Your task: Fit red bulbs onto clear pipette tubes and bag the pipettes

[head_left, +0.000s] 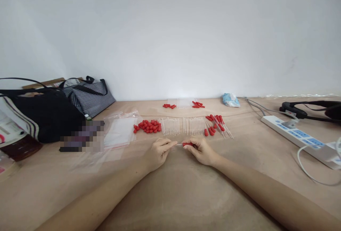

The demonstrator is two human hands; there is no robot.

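Note:
My left hand (161, 150) is closed in a pinch on a thin clear stick (179, 145). Facing it, my right hand (201, 150) pinches a small red rubbery piece (188, 144), whose end meets the stick between the two hands. How far the stick goes into the red piece is hidden by my fingers. Just beyond the hands lie a pile of red teardrop-shaped pieces (151, 126) and two rows of thin clear sticks (170, 126). To the right, several sticks with red ends (223, 124) lie beside loose red pieces.
Clear zip bags (121, 130) lie at left, near a striped bag (92, 94) and a black bag (53, 114). Toward the wall are more sticks (184, 104) with red pieces. A blue-white crumpled packet (230, 99) and a corded power strip (301, 137) are at right.

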